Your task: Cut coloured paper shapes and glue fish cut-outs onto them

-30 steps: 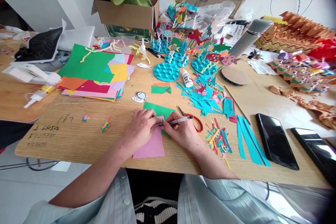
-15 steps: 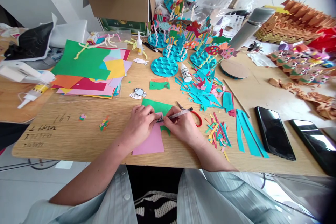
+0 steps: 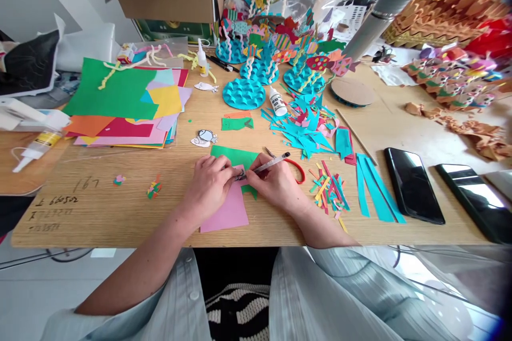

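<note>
My right hand [image 3: 276, 184] grips a pen [image 3: 274, 162] with its tip down at a small dark-outlined paper cutout [image 3: 240, 174]. That cutout lies on a pink sheet of paper [image 3: 226, 213]. Curled fingers of my left hand [image 3: 211, 181] press the cutout against the sheet. Under both hands, partly covered, is a green piece of paper [image 3: 232, 153]. Scissors with a red handle [image 3: 300, 171] lie just beyond my right hand, partly hidden. Ahead of my left hand are white fish cutouts [image 3: 206, 137], and beyond them a marked green paper strip [image 3: 237, 123].
Stacked coloured paper [image 3: 112, 90] is at the left. Blue scraps [image 3: 300, 133], a glue bottle [image 3: 278, 102] and blue bumpy discs [image 3: 244, 94] with paper fish are at the back. Narrow paper strips [image 3: 330, 192] and two phones [image 3: 414, 186] lie to the right.
The camera view has shifted slightly, so the table's contents sit a little higher and further left. My hands keep the same hold, with the pen still at the cutout.
</note>
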The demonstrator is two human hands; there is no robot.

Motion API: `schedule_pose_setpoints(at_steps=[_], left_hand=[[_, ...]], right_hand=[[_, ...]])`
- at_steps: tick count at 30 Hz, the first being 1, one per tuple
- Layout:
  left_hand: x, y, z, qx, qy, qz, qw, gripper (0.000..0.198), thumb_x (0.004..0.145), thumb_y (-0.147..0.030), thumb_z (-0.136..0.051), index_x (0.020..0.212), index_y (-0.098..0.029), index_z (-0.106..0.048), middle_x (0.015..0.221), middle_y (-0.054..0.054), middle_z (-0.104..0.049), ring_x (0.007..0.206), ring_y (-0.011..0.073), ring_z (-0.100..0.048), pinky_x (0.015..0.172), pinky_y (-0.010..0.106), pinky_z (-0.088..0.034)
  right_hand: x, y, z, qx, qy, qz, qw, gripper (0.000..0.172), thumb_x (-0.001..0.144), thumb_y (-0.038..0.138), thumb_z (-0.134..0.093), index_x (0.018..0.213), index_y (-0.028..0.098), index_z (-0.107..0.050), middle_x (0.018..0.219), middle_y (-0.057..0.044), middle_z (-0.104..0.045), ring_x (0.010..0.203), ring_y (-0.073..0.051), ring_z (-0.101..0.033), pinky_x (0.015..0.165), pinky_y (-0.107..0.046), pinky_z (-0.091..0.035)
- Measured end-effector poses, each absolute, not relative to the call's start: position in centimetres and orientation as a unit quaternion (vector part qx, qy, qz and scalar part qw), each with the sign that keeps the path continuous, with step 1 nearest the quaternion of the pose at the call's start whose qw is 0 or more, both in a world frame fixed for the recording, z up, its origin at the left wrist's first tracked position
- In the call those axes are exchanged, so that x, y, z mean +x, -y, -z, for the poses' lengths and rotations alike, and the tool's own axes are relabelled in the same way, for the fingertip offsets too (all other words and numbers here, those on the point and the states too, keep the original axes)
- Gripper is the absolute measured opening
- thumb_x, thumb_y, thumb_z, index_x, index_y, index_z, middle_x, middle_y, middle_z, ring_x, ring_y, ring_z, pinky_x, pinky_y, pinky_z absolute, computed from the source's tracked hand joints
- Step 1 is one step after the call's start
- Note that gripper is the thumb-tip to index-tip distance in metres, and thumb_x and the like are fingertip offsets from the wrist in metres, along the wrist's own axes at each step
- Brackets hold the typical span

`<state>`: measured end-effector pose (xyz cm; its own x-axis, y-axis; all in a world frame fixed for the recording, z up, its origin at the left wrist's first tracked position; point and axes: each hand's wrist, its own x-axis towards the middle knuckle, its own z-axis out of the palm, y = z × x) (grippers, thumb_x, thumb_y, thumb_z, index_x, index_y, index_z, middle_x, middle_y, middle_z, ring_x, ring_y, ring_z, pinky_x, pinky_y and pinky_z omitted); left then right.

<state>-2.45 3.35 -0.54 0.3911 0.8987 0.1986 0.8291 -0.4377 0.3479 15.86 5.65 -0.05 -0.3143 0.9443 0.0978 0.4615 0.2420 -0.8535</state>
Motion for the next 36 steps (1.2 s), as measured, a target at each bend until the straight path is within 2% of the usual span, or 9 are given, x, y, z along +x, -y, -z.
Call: schedule_pose_setpoints(at_steps=[18,36], left_hand=[[-2.49,-3.39,0.90,0.832,-0.519,-0.179,0.079,0.023,0.094,-0.030,-0.049,0.106,-0.027,-0.068,0.093,0.003,-0.060,0.089,0.0199,-0.052,0.087,0.039,-0.036],[-2.37,-3.34,0.74,0.830,-0.522,-0.179,0.080,0.022,0.094,-0.030,-0.050,0.104,-0.027,-0.069,0.093,0.003,-0.060,0.090,0.0206,-0.051,0.086,0.039,-0.036]], right_hand=[[15.77,-5.72,-0.09,-0.494,0.706,-0.382,0.333,0.009,0.074,0.021,-0.058,0.068,0.020,-0.051,0.052,0.004,-0.054,0.046,-0.009,-0.050,0.044,-0.019,-0.036],[15.82,-5.73,-0.02,-0.495,0.718,-0.368,0.322,0.012,0.079,0.025,-0.058,0.070,0.020,-0.052,0.053,0.004,-0.054,0.046,-0.009,-0.051,0.044,-0.019,-0.036]])
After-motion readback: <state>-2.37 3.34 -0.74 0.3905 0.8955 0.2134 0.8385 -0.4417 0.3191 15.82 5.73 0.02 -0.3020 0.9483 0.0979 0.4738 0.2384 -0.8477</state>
